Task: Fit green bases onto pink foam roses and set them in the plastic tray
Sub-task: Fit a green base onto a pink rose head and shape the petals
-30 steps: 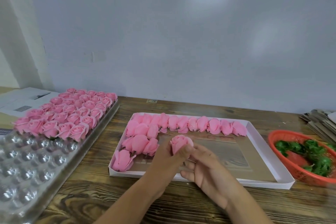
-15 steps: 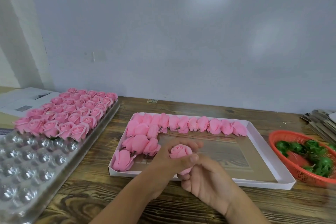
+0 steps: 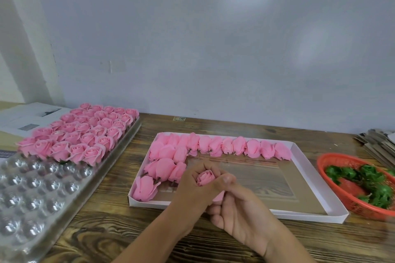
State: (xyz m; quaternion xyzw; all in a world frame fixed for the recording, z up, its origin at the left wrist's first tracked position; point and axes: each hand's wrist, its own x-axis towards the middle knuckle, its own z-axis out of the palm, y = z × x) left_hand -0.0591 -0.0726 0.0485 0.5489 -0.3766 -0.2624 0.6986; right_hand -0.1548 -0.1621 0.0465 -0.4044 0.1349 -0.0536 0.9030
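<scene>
Both hands work one rose (image 3: 205, 177) above box (image 3: 316, 179) | left hand (image 3: 193, 191) grips bloom, right hand (image 3: 237, 207) pinches beneath; base hidden | I judge fitting underway | next: seat rose in tray (image 3: 32, 198)

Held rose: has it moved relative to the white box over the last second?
Yes. The held rose has dropped toward the white box's near rim and sunk deeper into the left hand, with the right hand beneath it.
</scene>
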